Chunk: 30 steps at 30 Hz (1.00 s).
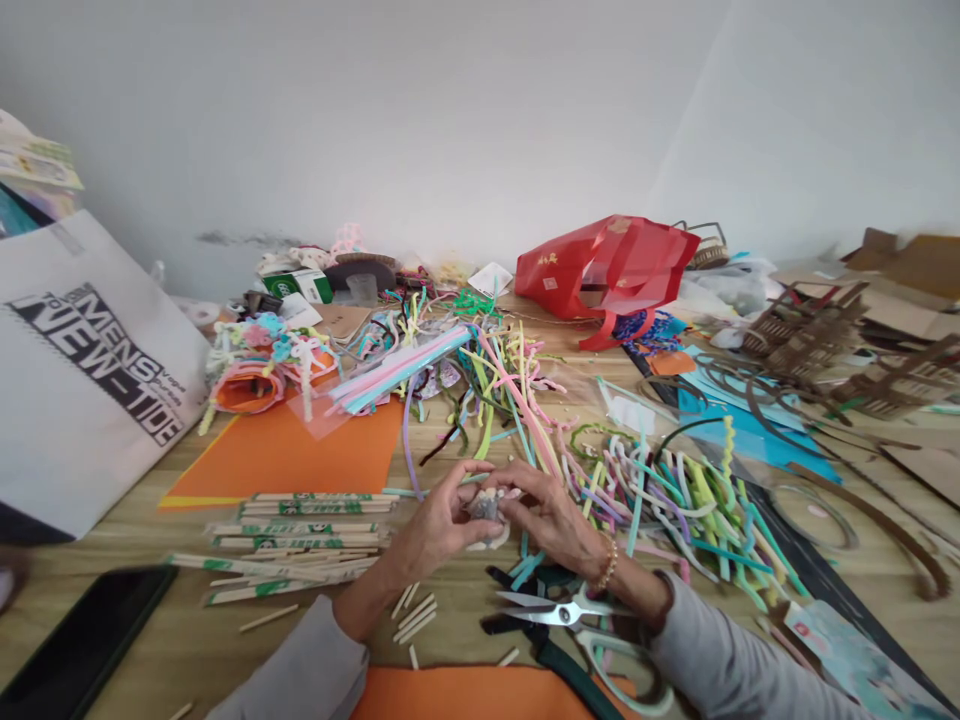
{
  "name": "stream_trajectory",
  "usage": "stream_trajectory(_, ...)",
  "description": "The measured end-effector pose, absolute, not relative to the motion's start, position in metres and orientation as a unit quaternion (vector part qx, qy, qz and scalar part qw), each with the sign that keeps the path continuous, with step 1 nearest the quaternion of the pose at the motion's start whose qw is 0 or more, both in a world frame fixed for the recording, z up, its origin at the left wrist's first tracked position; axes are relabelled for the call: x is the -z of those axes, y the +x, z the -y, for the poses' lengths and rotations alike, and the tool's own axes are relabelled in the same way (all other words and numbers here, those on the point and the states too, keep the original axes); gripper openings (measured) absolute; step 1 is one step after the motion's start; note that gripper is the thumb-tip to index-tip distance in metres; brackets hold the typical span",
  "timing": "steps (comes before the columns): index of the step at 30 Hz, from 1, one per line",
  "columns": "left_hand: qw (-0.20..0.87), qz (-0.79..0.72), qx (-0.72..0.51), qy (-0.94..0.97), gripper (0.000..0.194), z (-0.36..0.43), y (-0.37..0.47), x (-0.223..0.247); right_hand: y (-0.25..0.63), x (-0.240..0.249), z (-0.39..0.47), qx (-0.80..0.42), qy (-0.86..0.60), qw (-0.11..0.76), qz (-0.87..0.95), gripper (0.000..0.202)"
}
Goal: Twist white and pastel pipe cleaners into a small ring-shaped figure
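Near the middle of the table, my left hand [454,512] and my right hand [546,508] meet around a small grey and whitish craft piece [487,503]. Fingers of both hands are closed on it, and they cover much of it, so its exact kind is unclear. A beaded bracelet [609,562] circles my right wrist. Below my right forearm lie open scissors [566,612] with pale handles, on top of a dark-handled tool [566,675]. Short cut wooden sticks [415,618] are scattered below my left hand.
Paper-wrapped chopsticks [300,535] and orange sheets [292,450] lie left, beside a black phone [90,640] and a white bag [97,380]. Colourful pipe cleaners [697,500] heap up at right. A red bag [600,265] and brown woven pieces [810,330] stand behind.
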<state>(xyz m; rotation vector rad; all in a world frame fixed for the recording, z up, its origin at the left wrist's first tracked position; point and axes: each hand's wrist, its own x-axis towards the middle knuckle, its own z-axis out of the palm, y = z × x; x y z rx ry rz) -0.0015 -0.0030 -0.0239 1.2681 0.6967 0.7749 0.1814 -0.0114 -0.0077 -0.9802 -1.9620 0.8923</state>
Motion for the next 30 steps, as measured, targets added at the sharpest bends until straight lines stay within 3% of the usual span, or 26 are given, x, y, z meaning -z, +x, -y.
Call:
stream_trajectory(4,0.479,-0.442,-0.395,0.647,0.051,0.007,0.001,0.024,0.182,0.009,0.01,-0.346,-0.402,0.387,0.755,0.016)
stream_trajectory(7,0.327,-0.462,-0.399,0.722,0.033,0.008,0.001,0.022,0.182,0.01,0.01,-0.335,-0.413,0.391,0.751,0.016)
stream_trajectory(12,0.203,-0.463,-0.369,0.78,0.016,0.01,0.001,0.017,0.18,0.01,0.013,-0.328,-0.426,0.386,0.75,0.016)
stream_trajectory(17,0.269,-0.486,-0.346,0.756,0.007,0.012,0.005,0.019,0.179,0.011,0.013,-0.32,-0.441,0.377,0.749,0.016)
stream_trajectory(26,0.385,-0.489,-0.393,0.676,0.025,0.01,0.007,0.017,0.177,0.014,0.012,-0.319,-0.452,0.381,0.741,0.018)
stream_trajectory(30,0.423,-0.485,-0.403,0.65,0.019,0.01,0.006,0.013,0.178,0.015,0.011,-0.325,-0.445,0.386,0.74,0.021)
